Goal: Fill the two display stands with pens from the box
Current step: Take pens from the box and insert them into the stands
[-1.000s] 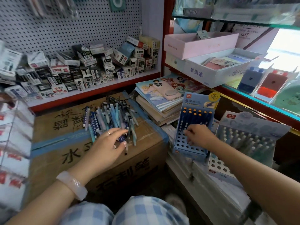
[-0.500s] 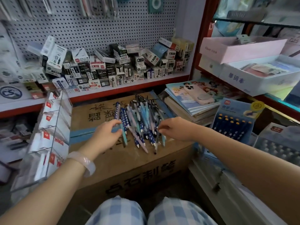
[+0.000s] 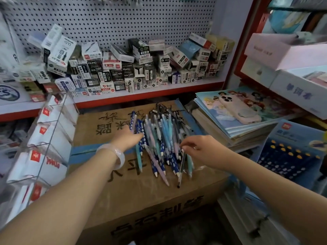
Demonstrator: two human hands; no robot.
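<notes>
A heap of pens [image 3: 160, 137], blue, teal, pink and dark, lies on top of a taped cardboard box [image 3: 123, 195]. My left hand [image 3: 126, 140], with a pale bangle on the wrist, reaches into the heap's left edge; its fingertips touch blue dotted pens and are partly hidden. My right hand [image 3: 200, 150] hovers over the heap's right side, thumb and forefinger pinched on a thin dark pen [image 3: 181, 169] that hangs down toward me. One blue display stand [image 3: 292, 156], with rows of holes and several pens in it, leans at the right. A second stand is out of view.
A stack of notebooks [image 3: 251, 128] with a cased phone [image 3: 238, 110] on top sits right of the box. Behind runs a red-edged shelf [image 3: 141, 92] crowded with small cartons. A clear rack [image 3: 46, 138] of white packs stands at the left; white boxes [image 3: 300, 89] fill the right.
My right hand left the blue stand, crossed to the pen heap and pinched a thin dark pen. My left hand shifted to the heap's left edge. The view swung left.
</notes>
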